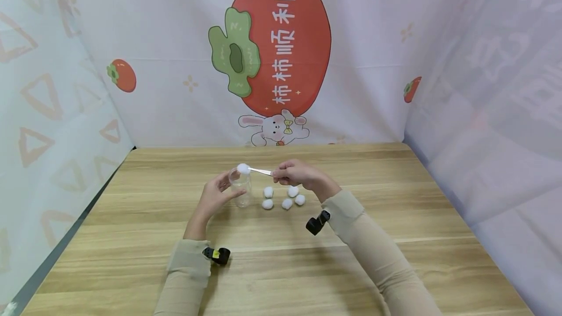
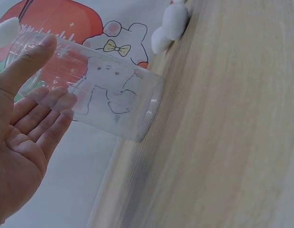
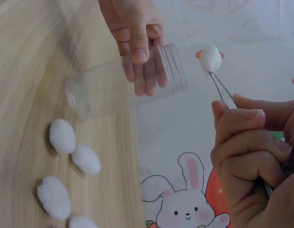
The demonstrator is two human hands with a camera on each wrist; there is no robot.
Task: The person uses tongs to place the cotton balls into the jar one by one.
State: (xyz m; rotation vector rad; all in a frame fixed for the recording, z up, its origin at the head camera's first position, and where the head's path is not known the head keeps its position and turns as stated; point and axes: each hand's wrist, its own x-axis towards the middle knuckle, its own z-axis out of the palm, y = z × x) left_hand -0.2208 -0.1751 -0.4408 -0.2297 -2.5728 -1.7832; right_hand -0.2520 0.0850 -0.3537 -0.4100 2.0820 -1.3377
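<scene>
My left hand (image 1: 215, 194) holds a clear plastic jar (image 2: 113, 95) around its upper part, thumb on one side and fingers on the other. The jar stands upright on the table with its mouth uncovered, and nothing shows inside it. In my right hand (image 1: 300, 173) is a pair of metal tweezers (image 3: 222, 90), gripped between thumb and fingers. Their tips pinch a white cotton ball (image 3: 210, 59), which is just above the jar's mouth in the right wrist view. Several other cotton balls (image 1: 268, 192) lie on the table to the right of the jar.
The wood-grain table (image 1: 272, 267) runs back to a white cloth backdrop (image 1: 167, 23) printed with persimmons and a rabbit. Pale cloth walls (image 1: 491, 111) enclose both sides. A small black camera (image 1: 317, 222) is worn on each wrist.
</scene>
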